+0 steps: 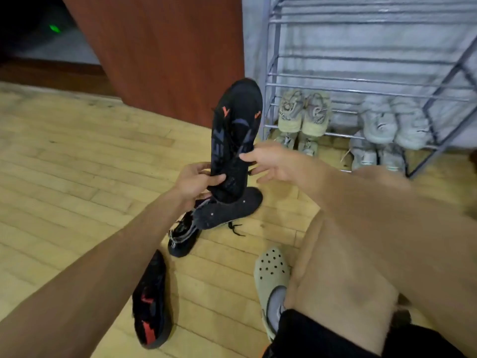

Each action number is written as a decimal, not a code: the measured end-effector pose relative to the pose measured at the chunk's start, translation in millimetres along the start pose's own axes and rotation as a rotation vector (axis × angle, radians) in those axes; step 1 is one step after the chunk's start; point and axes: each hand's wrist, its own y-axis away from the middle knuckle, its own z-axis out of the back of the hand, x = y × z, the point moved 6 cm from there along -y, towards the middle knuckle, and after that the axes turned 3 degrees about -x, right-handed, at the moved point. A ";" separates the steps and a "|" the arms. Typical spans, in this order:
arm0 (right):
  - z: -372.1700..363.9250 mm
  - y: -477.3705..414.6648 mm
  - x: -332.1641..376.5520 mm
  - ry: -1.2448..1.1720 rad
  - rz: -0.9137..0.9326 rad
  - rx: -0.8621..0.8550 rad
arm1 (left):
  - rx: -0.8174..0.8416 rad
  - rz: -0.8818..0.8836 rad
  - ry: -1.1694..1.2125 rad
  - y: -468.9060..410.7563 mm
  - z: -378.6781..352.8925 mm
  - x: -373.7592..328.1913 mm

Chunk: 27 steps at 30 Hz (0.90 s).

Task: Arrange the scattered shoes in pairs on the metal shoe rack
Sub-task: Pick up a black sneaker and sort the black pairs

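Observation:
A black shoe with orange marks [236,130] stands upright in the air, toe up, in front of the metal shoe rack [273,81]. My left hand [196,183] grips its heel end. My right hand [273,161] touches its side with fingers spread. Beneath it a dark grey shoe [227,210] lies on the floor, with another black shoe [183,239] next to it. A black shoe with red marks [152,301] lies at the lower left. The rack's low shelf holds a beige pair [304,112] and a pale grey pair [395,122]; more light shoes [366,153] sit under it.
A brown wooden panel [160,47] stands left of the rack. The floor is light wood planks [64,164]. My foot wears a pale green clog [273,277] at the lower middle, and my bare knee fills the lower right.

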 end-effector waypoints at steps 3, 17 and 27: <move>48.3 17.0 30.3 -0.010 0.125 -0.081 | 0.042 -0.115 0.000 5.2 -29.7 -65.7; 298.7 124.2 21.5 -0.092 0.273 -0.492 | 0.272 -0.426 -0.365 54.7 -250.0 -232.8; 377.0 186.9 -129.8 -0.491 0.104 -0.510 | 0.399 -0.162 -0.220 86.8 -394.7 -149.2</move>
